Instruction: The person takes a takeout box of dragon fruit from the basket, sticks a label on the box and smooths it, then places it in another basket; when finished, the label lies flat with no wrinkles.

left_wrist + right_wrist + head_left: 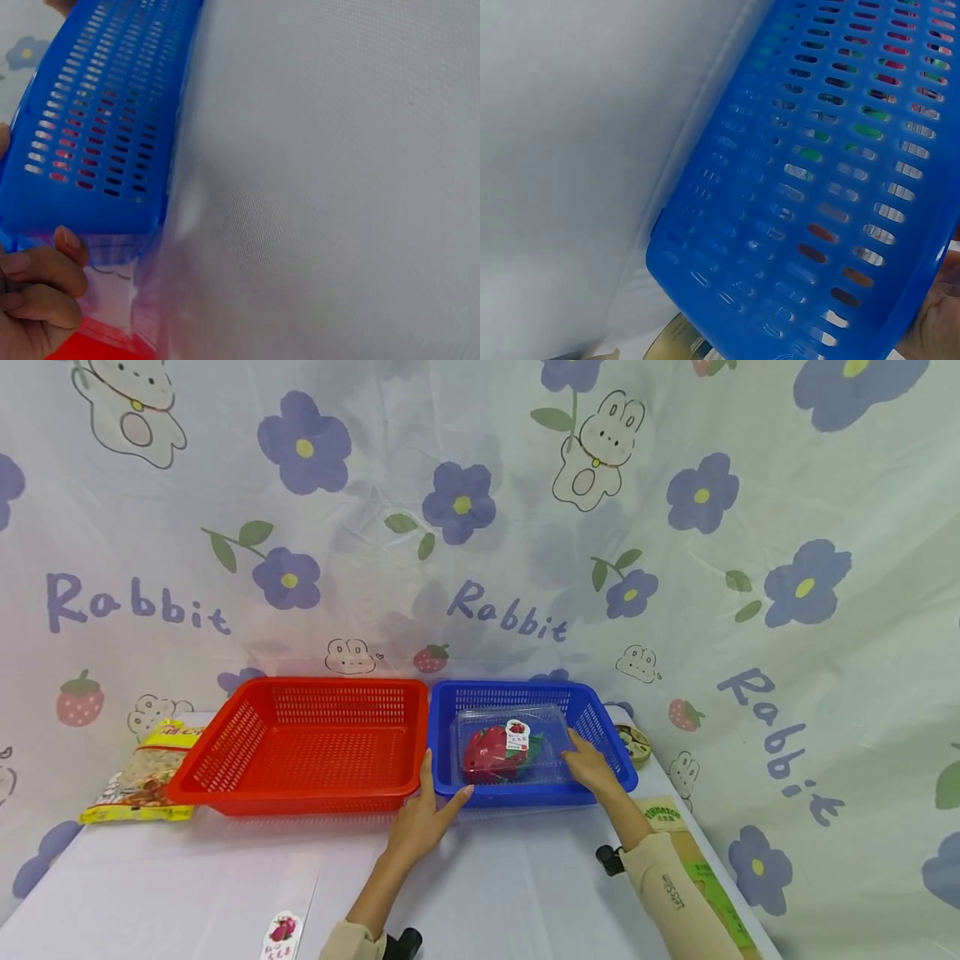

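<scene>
A clear plastic box with a pink dragon fruit and a sticker lies inside the blue basket. My right hand reaches over the basket's front right rim and pinches the box's right end. In the right wrist view, parts of its fingers show through the basket's slots. At the front left corner, my left hand grips the blue basket, thumb toward the front rim and fingers at the side next to the red basket. The left wrist view has these fingers curled by the corner.
A yellow-edged food bag lies left of the red basket. Right of the blue basket is a round tin; a green and tan package runs along the table's right edge. A dragon fruit sticker lies at the front left.
</scene>
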Demonstrator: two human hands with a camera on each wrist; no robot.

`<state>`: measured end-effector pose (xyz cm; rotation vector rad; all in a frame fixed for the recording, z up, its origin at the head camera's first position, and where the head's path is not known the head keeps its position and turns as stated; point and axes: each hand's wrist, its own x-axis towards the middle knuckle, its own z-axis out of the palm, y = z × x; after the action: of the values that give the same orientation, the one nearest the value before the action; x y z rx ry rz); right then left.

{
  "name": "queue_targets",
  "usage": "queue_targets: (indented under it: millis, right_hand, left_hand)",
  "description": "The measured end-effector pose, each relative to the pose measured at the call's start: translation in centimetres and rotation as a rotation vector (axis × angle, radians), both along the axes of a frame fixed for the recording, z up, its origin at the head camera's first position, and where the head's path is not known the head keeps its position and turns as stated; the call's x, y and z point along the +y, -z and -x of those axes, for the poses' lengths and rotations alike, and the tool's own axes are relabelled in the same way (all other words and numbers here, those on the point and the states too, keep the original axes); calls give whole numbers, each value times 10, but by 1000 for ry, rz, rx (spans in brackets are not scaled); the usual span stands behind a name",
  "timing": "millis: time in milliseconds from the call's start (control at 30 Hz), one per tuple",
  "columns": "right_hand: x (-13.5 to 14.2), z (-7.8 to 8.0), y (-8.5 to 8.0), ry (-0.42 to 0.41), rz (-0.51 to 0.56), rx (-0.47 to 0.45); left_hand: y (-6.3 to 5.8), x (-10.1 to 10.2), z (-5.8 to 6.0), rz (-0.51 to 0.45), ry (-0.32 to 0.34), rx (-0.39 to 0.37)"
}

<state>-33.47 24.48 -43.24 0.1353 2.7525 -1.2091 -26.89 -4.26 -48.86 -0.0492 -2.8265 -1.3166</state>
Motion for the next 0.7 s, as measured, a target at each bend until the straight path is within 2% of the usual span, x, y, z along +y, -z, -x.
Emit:
queue_targets:
  millis: [500, 633, 700]
  right_hand:
    - [-2, -6, 2, 16, -55, 74]
    - [-2, -6, 1, 16, -42, 93]
    - [-1, -6, 1, 20, -32, 98]
  left_hand:
    - [-2, -1, -2, 23, 10, 6]
    - [-7, -7, -5, 19, 36, 22]
    - [-12, -13, -8, -12, 69, 14]
